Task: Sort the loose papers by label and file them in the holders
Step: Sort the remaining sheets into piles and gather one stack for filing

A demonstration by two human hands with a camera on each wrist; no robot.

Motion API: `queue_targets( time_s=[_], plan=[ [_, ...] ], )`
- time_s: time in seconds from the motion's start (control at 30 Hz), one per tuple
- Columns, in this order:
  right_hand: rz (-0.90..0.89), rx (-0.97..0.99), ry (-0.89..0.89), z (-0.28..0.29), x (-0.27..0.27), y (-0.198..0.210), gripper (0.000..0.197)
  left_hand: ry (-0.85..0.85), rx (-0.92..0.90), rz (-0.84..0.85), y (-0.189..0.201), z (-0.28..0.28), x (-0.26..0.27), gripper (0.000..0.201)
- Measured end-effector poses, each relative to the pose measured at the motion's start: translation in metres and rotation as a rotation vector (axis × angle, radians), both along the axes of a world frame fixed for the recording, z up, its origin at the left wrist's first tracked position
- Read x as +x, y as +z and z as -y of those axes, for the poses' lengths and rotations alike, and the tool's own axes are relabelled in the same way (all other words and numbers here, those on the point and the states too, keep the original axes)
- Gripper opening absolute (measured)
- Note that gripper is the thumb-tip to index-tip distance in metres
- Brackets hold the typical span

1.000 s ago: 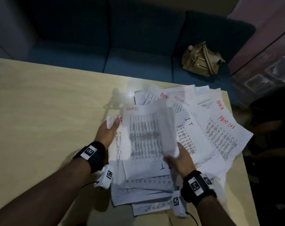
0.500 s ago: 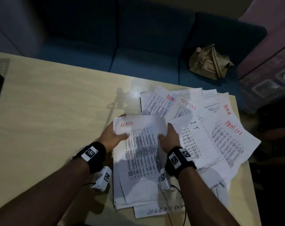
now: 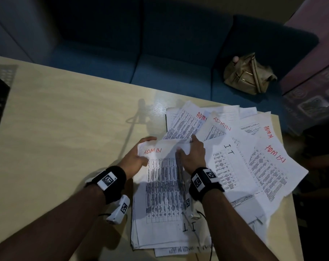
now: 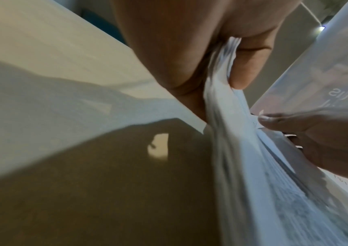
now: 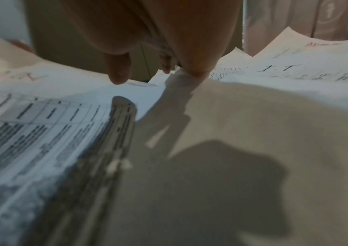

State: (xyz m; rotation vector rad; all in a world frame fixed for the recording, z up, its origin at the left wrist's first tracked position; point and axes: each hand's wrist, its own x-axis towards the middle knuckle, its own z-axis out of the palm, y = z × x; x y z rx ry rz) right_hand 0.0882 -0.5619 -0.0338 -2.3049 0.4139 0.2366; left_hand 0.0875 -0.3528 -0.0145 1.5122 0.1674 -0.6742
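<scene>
White printed papers (image 3: 235, 166) marked ADMIN and I.T lie fanned and overlapping at the table's (image 3: 65, 129) far right corner.

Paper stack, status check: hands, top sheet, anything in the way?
Left hand grips the stack's left edge. Right hand pinches the ADMIN top sheet's upper right corner. Loose ADMIN and I.T sheets fanned right, unsorted. Nothing in the way.

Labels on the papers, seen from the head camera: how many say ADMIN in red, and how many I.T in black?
ADMIN labels, red: 5
I.T labels, black: 2
Total readable labels: 7
</scene>
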Motion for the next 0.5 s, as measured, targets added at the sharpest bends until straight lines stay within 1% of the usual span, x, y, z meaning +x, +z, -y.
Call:
queue_targets(
  time_s=[0.07, 0.13, 0.17, 0.23, 0.27, 0.33, 0.37, 0.4, 0.43, 0.5],
  plan=[
    [0.027, -0.016, 0.064, 0.002, -0.002, -0.005, 0.080, 0.008, -0.020, 0.016, -0.001, 0.001, 0.001, 0.071],
    [0.051, -0.001, 0.061, 0.006, -0.003, -0.010, 0.074, 0.018, -0.010, 0.046, -0.002, -0.001, 0.002, 0.059],
    [0.052, 0.058, 0.009, 0.008, -0.003, -0.011, 0.069, 0.010, 0.000, 0.049, -0.002, -0.003, 0.003, 0.053],
    [0.044, 0.246, -0.137, 0.013, -0.006, -0.011, 0.062, 0.003, -0.002, 0.043, 0.000, -0.004, 0.002, 0.042],
    [0.046, 0.318, -0.201, 0.014, -0.006, -0.010, 0.060, 0.003, -0.006, 0.045, -0.001, -0.003, 0.001, 0.040],
    [0.056, 0.383, -0.266, 0.014, -0.008, -0.011, 0.058, -0.014, -0.007, 0.058, -0.002, -0.002, -0.002, 0.050],
    [0.058, 0.393, -0.272, 0.014, -0.008, -0.011, 0.056, -0.032, -0.005, 0.063, -0.003, -0.001, -0.004, 0.057],
    [0.061, 0.392, -0.268, 0.013, -0.009, -0.011, 0.055, -0.042, 0.008, 0.072, -0.004, -0.001, -0.005, 0.058],
    [0.064, 0.382, -0.260, 0.014, -0.009, -0.012, 0.053, -0.036, 0.029, 0.091, -0.005, -0.001, -0.006, 0.054],
    [0.082, 0.341, -0.252, 0.018, -0.010, -0.010, 0.052, 0.020, 0.076, 0.138, -0.009, -0.001, -0.005, 0.033]
  ],
)
